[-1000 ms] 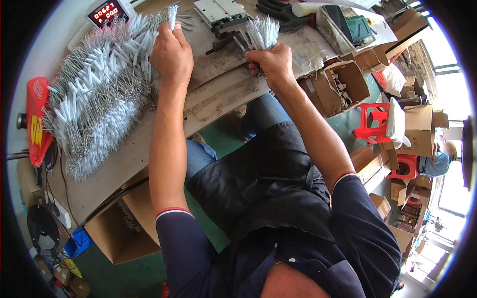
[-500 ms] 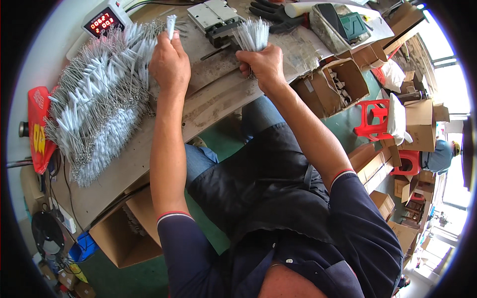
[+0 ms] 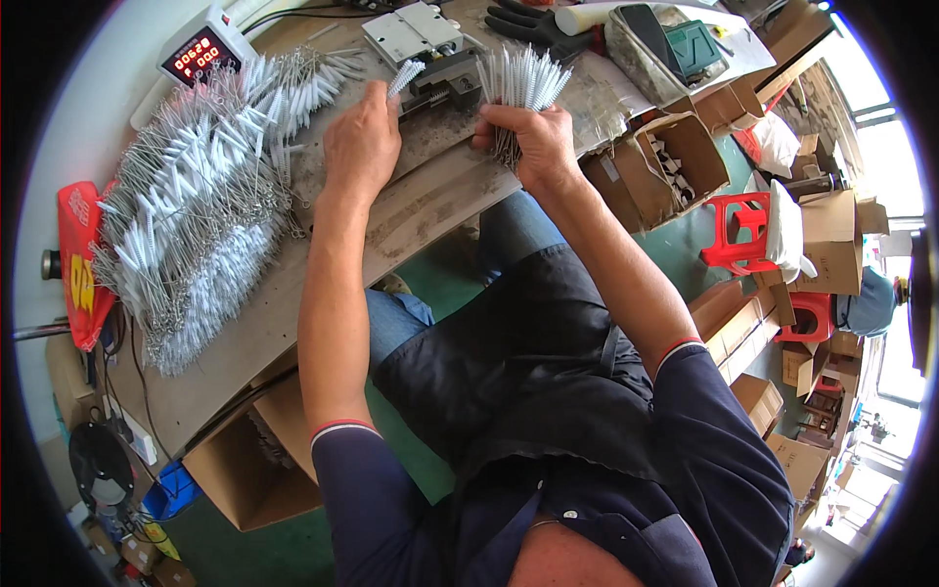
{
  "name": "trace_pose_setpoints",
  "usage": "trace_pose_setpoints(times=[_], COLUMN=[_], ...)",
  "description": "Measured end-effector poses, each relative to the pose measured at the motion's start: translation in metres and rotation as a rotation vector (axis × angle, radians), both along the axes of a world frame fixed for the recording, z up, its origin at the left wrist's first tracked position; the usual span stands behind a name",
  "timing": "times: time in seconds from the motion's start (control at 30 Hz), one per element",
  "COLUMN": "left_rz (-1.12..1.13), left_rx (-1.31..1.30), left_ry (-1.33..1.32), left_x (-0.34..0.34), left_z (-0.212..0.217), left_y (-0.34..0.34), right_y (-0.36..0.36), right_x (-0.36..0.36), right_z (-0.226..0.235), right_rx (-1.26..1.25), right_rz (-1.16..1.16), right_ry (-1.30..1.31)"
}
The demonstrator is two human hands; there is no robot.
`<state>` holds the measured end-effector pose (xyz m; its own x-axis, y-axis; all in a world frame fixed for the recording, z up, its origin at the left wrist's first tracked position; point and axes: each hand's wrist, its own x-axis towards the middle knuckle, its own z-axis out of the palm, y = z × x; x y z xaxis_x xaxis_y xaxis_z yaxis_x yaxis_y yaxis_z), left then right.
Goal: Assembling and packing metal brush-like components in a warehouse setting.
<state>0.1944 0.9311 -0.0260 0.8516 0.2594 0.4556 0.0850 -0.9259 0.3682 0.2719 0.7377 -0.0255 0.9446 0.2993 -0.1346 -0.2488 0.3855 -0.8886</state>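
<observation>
Since a moment ago the left hand [image 3: 360,137] has carried its single pinched white brush [image 3: 405,74] toward the metal fixture [image 3: 426,41], while the right hand [image 3: 528,137] grips a thick unprocessed bundle [image 3: 523,83], a big heap [image 3: 196,205] lying finished at left.

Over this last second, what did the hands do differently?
The left hand brought its single white brush closer to the metal device. The right hand kept gripping its bundle of brushes. The big brush pile lay unchanged.
</observation>
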Motion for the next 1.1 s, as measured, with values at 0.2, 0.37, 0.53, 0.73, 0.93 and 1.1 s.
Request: trace_pose_setpoints(times=[0.2, 0.37, 0.53, 0.73, 0.93, 1.1], left_rz=[-0.049, 0.009, -0.005, -0.106, -0.211, -0.182], left_rx=[-0.042, -0.278, -0.354, -0.421, -0.561, -0.815], left_ry=[-0.019, -0.170, -0.062, -0.050, 0.010, 0.263], left_x=[-0.003, -0.014, -0.037, -0.045, -0.041, -0.038], left_z=[0.002, 0.010, 0.013, 0.016, 0.018, 0.022], left_y=[0.003, 0.006, -0.024, -0.046, -0.061, -0.064], right_y=[-0.011, -0.018, -0.012, -0.008, -0.010, -0.016], right_x=[0.002, 0.002, -0.001, 0.001, 0.001, -0.008], right_z=[0.002, 0.005, 0.012, 0.014, 0.009, 0.013], right_rx=[0.014, 0.082, 0.189, 0.242, 0.214, 0.167], right_rz=[0.070, 0.092, 0.036, 0.071, 0.055, 0.081], right_ry=[0.079, 0.158, 0.159, 0.135, 0.124, 0.135])
